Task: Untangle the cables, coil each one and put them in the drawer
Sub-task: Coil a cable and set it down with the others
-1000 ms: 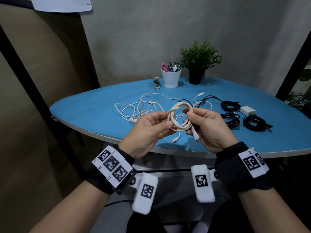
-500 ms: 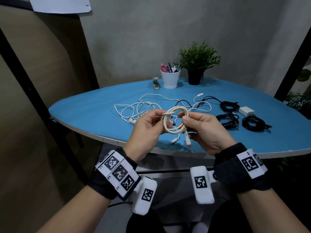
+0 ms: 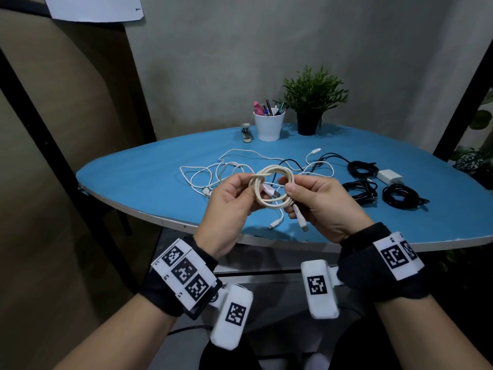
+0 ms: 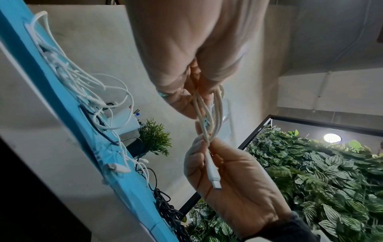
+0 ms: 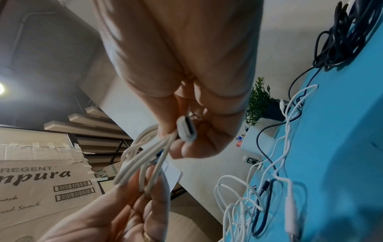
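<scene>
A cream-white cable coil (image 3: 286, 202) hangs between my hands above the table's front edge. My left hand (image 3: 240, 192) pinches the coil's left side, and a flat plug (image 3: 272, 193) lies across the coil's middle at its fingertips. My right hand (image 3: 292, 194) pinches the right side, with the cable's other plug (image 3: 301, 222) dangling below it. The left wrist view shows the coil (image 4: 209, 114) edge-on and that plug (image 4: 213, 175) against the right palm. Several loose white cables (image 3: 226, 169) lie tangled on the table behind. No drawer is in view.
On the blue table (image 3: 133, 177), three black cable bundles (image 3: 400, 196) and a white charger (image 3: 389, 176) lie at the right. A white pen cup (image 3: 269, 125), a potted plant (image 3: 312, 100) and a stapler (image 3: 246, 132) stand at the back.
Both hands have shifted slightly left with the coil. A plug end now lies across the coil's middle by the left fingers; earlier the middle was empty.
</scene>
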A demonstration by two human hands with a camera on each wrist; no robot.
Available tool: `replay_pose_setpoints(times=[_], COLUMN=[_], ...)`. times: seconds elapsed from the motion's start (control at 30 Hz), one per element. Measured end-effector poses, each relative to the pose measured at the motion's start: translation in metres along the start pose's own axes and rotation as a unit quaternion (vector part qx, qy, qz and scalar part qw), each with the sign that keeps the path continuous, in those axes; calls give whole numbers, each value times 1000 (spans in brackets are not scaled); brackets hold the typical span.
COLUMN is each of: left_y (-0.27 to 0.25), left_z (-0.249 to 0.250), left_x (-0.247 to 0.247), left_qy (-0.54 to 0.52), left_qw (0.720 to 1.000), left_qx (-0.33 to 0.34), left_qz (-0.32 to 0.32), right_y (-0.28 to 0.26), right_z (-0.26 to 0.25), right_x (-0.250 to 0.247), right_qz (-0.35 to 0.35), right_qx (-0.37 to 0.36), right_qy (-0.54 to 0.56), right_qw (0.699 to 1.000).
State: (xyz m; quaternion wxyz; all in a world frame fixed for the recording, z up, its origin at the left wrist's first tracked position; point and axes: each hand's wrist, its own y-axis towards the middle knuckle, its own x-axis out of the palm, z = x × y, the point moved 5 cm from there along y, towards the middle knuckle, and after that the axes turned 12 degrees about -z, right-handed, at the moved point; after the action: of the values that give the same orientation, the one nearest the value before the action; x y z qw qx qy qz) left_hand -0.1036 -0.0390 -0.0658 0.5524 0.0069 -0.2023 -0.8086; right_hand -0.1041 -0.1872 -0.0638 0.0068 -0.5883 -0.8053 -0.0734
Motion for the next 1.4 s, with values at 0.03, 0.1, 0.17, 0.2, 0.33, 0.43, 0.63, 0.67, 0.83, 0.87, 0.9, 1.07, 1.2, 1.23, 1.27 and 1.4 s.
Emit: replay_pose_setpoints(times=[0.03, 0.1, 0.17, 0.2, 0.33, 0.43, 0.63, 0.67, 0.83, 0.87, 0.9, 1.07, 1.2, 1.23, 1.27, 1.4], left_y=[0, 1, 2, 2, 3, 4, -7, -9, -7, -6, -5, -4, -2, -2, -2, -4], left_z=[0, 2, 3, 4, 5, 8, 1, -1, -10, -12, -13, -21, -21, -20, -18, -16], left_x=[0, 0, 0, 0, -1, -2, -5, -5, -3, -1, 0, -1, 1, 1, 2, 5], left_qy=[-3, -4, -2, 1, 65, 107, 115, 112, 42, 22, 4, 2, 41, 46, 51, 72], left_qw=[1000, 1000, 1000, 1000, 997, 988, 941, 936, 963, 968, 971, 978, 980, 982, 983, 981], left_qx=[4, 12, 18, 15, 8, -8, -117, -133, -194, -200, -203, -195, -183, -177, -172, -173], left_qz=[3, 15, 16, 9, -49, -115, -297, -307, -180, -149, -126, -76, -62, -55, -47, -51], right_y=[0, -1, -2, -1, 0, 0, 2, 2, 0, 0, -1, 0, -2, -3, -4, -2], right_z=[0, 2, 4, 4, -1, -3, 1, 2, -2, -4, -6, -11, -11, -11, -11, -10], right_x=[0, 3, 5, 5, -1, -5, -5, -5, -5, -6, -7, -8, -1, 1, 2, -1], right_qz=[-5, -19, -26, -24, -15, -18, -16, -11, 27, 30, 32, 2, -49, -64, -74, -43], right_qx=[0, 1, 1, 1, 4, 6, 12, 11, -27, -37, -44, -56, -57, -58, -58, -64], right_qy=[-3, -10, -14, -11, 5, 17, 32, 29, -62, -70, -72, -68, -28, -25, -34, -74], right_qw=[1000, 1000, 1000, 1000, 1000, 1000, 999, 999, 997, 996, 996, 996, 997, 996, 995, 994])
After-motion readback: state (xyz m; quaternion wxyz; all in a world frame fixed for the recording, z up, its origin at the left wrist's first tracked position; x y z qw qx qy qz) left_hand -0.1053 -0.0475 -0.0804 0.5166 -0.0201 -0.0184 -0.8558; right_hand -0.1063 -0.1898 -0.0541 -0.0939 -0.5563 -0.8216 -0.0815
